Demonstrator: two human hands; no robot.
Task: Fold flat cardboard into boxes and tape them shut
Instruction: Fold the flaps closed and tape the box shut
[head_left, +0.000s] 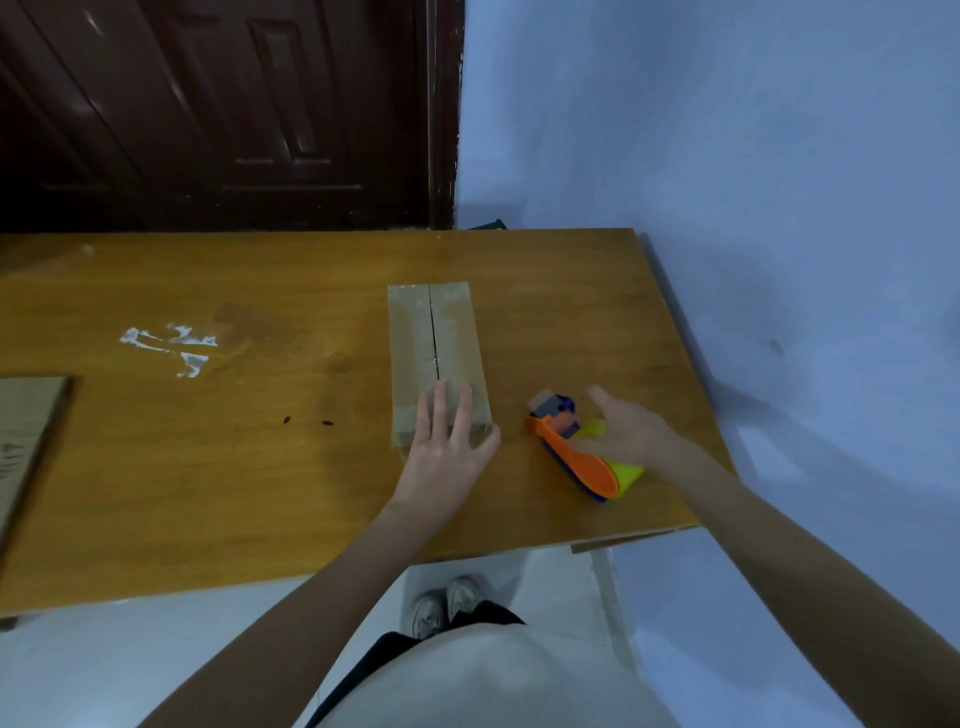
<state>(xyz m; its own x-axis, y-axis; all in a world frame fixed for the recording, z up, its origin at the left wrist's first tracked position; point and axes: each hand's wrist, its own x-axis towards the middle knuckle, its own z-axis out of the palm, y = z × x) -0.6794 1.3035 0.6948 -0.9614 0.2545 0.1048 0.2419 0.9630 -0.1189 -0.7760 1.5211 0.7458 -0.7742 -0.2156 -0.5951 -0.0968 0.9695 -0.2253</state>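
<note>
Under my left hand's (445, 452) flat, spread fingers (441, 410) I see a long brown cardboard box (435, 343), its seam glossy with tape; my right hand's (626, 431) fingers hang apart over the orange-and-yellow plastic tape dispenser (576, 457) on the wooden tabletop (260, 467).

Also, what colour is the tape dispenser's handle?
Orange, on the tape dispenser; seen best in the head view.

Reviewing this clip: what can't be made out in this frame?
- Right hand over the tape dispenser, head view: motion blur hides any contact.
- Box near end: covered by the left hand.
- Flat cardboard: cut by the left edge.
</note>
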